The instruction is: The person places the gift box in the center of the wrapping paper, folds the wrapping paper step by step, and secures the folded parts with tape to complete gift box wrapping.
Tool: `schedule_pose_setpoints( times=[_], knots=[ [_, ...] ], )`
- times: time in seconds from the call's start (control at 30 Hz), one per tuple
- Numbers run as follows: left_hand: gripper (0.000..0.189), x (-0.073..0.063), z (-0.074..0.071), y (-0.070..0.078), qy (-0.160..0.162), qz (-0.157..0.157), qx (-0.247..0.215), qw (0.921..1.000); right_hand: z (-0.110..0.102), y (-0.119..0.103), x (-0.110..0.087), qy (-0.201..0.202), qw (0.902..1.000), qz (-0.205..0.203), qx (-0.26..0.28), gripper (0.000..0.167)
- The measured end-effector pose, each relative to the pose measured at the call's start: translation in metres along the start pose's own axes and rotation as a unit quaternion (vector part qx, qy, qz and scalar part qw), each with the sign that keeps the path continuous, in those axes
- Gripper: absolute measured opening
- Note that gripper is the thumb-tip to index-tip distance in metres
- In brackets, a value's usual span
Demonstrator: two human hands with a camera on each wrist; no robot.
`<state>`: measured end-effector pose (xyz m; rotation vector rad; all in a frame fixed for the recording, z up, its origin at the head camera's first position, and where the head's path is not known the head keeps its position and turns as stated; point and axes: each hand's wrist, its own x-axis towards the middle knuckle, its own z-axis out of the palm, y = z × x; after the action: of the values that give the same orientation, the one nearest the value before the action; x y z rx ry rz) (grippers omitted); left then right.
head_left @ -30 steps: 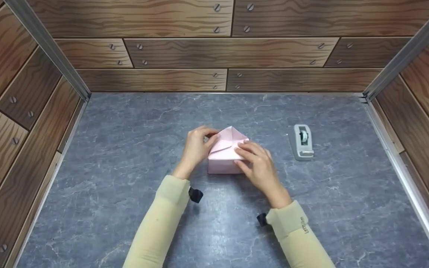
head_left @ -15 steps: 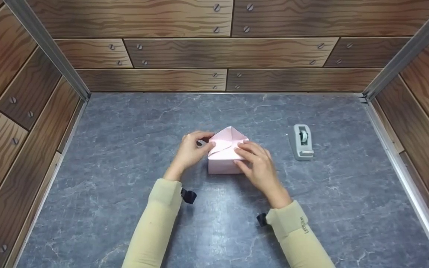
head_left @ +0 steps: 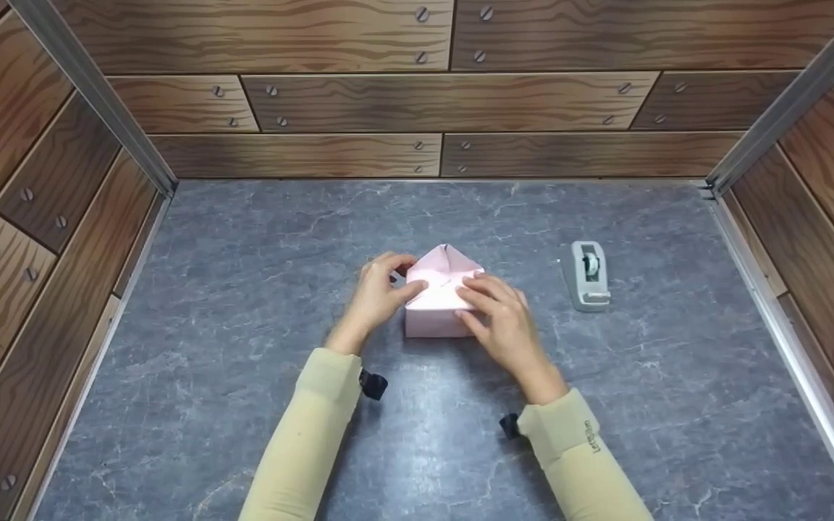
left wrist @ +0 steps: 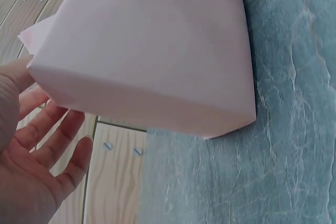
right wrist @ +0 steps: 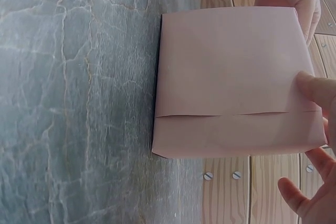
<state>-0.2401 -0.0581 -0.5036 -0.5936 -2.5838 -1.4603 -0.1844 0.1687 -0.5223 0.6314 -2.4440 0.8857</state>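
A small box wrapped in pink paper (head_left: 429, 324) stands on the grey marbled table, with a pointed paper flap (head_left: 449, 259) rising at its far side. My left hand (head_left: 381, 291) is at the box's left top edge, thumb on the top paper and fingers around the far left corner. In the left wrist view its other fingers (left wrist: 48, 129) hang loosely beside the box. My right hand (head_left: 507, 322) grips the right front corner, fingertips on top and thumb against the front face. A lengthwise paper seam (right wrist: 231, 114) crosses that face in the right wrist view.
A pale grey tape dispenser (head_left: 589, 277) with a roll in it stands to the right of the box. Wood-patterned walls (head_left: 446, 101) with metal edging enclose the table at the back and both sides.
My left hand drew back left, then came in right again with its thumb farther onto the top. The left flap's loose edge now lies flatter. My right hand has stayed in place.
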Motion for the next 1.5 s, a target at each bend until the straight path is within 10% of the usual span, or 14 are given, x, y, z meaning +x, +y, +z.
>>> schedule_pose_setpoints(
  times=[0.63,1.27,1.5],
  knots=[
    [0.027,-0.003,0.003,0.005,0.019,0.007,0.020,0.9996,-0.004,-0.008,0.009,-0.101,0.9830,-0.053,-0.143,0.040],
    [0.048,-0.021,-0.010,-0.014,-0.058,0.032,-0.094,0.9934,-0.002,-0.008,0.008,-0.110,0.9860,-0.013,-0.125,0.045],
    [0.042,-0.011,-0.008,-0.008,-0.041,0.031,-0.073,0.9960,-0.003,-0.009,0.008,-0.112,0.9862,-0.006,-0.122,0.044]
  ],
)
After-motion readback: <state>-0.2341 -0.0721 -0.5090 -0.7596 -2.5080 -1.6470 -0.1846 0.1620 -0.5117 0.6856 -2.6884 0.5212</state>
